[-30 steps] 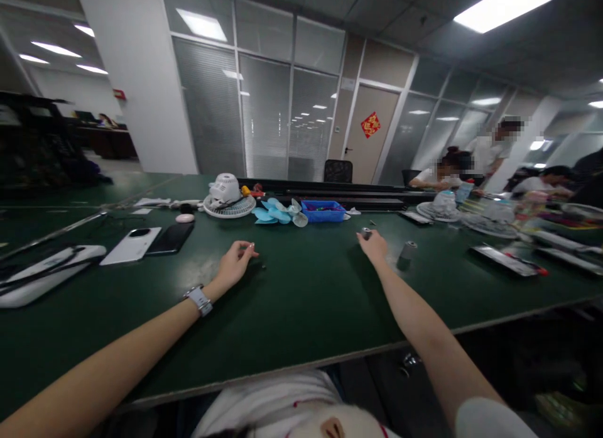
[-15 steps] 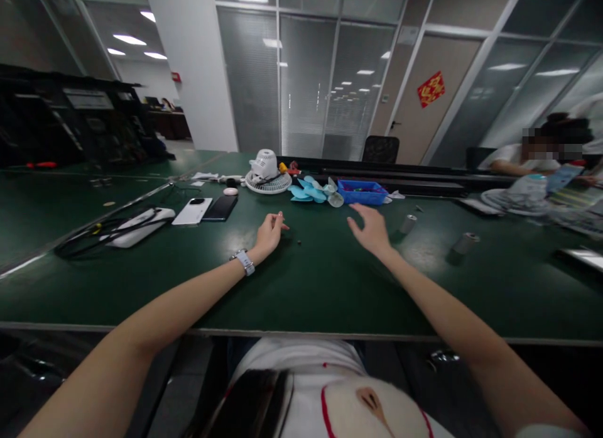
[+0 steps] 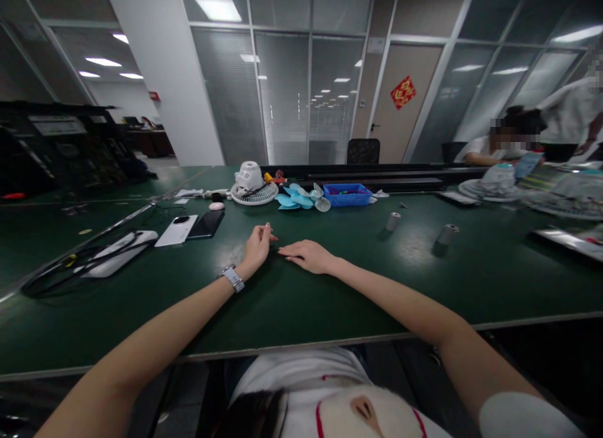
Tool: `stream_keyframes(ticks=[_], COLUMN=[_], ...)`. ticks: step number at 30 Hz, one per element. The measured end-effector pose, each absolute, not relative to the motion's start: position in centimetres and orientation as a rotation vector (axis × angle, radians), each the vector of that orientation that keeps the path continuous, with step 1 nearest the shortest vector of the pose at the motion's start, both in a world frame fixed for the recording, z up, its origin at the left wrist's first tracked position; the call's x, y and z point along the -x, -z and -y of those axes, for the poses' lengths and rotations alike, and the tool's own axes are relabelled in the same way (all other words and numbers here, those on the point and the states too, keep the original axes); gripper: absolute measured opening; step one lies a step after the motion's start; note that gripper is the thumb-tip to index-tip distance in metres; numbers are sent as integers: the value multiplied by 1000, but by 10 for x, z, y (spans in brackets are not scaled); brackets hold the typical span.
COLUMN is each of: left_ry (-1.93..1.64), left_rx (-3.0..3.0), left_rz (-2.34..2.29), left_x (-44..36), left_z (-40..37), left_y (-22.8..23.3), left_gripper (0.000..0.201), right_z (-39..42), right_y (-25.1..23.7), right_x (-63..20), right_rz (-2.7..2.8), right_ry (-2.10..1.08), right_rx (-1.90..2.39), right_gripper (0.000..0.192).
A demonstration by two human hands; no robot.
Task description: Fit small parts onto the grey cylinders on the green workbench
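Note:
My left hand (image 3: 257, 246), a watch on its wrist, rests over the green table (image 3: 264, 312). Its thumb and fingers are curled together, and whatever they hold is hidden. Just to its right, my right hand (image 3: 308, 256) lies low and palm down on the tabletop, its fingers stretched out to the left. The tips of those fingers are where a tiny dark piece lay; that piece is now covered. Two silver cylinders stand to the right of my right hand: a nearer one (image 3: 392, 222) and a farther one (image 3: 447, 234).
Behind my hands are a white fan body (image 3: 249, 177), light-blue fan blades (image 3: 296, 198) and a blue tray (image 3: 348, 196). Two phones (image 3: 176, 230) and a white device with black cable (image 3: 117, 254) lie left. Another person (image 3: 480, 150) sits at the far right.
My right hand has moved left and down to the tabletop beside my left hand, covering the tiny dark piece. My left hand keeps its curled pose. The view has turned slightly right.

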State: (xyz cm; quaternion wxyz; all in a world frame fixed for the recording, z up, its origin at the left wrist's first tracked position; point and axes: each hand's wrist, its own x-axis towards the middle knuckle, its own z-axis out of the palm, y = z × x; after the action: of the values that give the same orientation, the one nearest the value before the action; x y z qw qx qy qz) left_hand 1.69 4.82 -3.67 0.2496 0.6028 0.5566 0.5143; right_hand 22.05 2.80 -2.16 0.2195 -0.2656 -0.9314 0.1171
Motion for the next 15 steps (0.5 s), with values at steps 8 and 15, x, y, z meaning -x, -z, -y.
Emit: stream_keyframes(ticks=[8, 15], left_ry=[-1365, -1353], left_rx=[-1674, -1676], left_rz=[-1524, -1481], left_x=[-17, -16], left_z=[-45, -48], left_y=[34, 38], left_gripper=[54, 50], right_z=[-33, -75], right_y=[17, -7], right_x=[-269, -431], right_rz=[2273, 1545], right_ry=[-117, 483], right_rx=[947, 1635], right_gripper=[31, 38])
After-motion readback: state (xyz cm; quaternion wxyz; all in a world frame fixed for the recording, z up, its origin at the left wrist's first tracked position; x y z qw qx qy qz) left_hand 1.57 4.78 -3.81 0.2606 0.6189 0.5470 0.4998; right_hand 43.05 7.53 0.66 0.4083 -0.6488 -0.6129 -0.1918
